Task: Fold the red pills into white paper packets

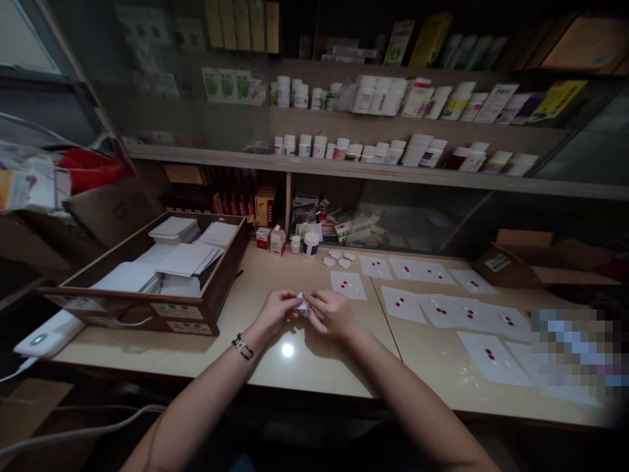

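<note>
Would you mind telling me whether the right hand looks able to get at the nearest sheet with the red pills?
Probably yes. The right hand sits just below the sheet, with nothing lying between them, though it is pinching a small white paper.

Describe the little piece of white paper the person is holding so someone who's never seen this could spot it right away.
On the counter, right of the wooden tray, two hands meet. The small white paper is pinched between the left hand and right hand. Unlike the flat sheets with red spots lying to its right, it is held up off the counter.
</note>
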Motion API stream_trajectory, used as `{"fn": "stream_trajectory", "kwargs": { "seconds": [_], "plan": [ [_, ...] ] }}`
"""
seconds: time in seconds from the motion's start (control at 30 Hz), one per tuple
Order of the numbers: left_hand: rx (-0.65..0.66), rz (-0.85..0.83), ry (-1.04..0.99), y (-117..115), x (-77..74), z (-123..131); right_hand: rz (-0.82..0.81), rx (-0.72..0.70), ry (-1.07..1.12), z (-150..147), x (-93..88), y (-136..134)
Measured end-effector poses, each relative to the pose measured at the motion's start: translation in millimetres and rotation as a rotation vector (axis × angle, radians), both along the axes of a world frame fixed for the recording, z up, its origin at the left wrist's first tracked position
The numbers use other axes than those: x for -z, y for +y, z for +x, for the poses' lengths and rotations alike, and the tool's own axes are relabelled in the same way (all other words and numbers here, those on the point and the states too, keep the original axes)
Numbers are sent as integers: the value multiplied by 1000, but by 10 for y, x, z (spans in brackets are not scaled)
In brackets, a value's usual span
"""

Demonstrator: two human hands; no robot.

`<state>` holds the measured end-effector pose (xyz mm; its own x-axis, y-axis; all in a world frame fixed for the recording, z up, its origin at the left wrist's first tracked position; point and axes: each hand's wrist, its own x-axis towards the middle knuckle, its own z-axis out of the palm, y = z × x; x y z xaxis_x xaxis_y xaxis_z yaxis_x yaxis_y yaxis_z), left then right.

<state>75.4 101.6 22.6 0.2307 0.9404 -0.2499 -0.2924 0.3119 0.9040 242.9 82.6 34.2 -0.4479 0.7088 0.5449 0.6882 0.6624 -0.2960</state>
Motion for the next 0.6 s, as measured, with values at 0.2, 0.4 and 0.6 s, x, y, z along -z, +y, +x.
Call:
{"fn": "stream_trajectory", "kwargs": {
  "seconds": [0.2, 0.4, 0.6],
  "plan": [
    [61, 61, 119, -28, -19, 10, -751, 60, 462, 45, 59, 191],
    [63, 95, 182, -33, -2, 36, -906, 33, 564, 52, 105, 218],
    [66, 123, 220, -28, 7, 36, -879, 28, 600, 6, 51, 183]
  ]
}}
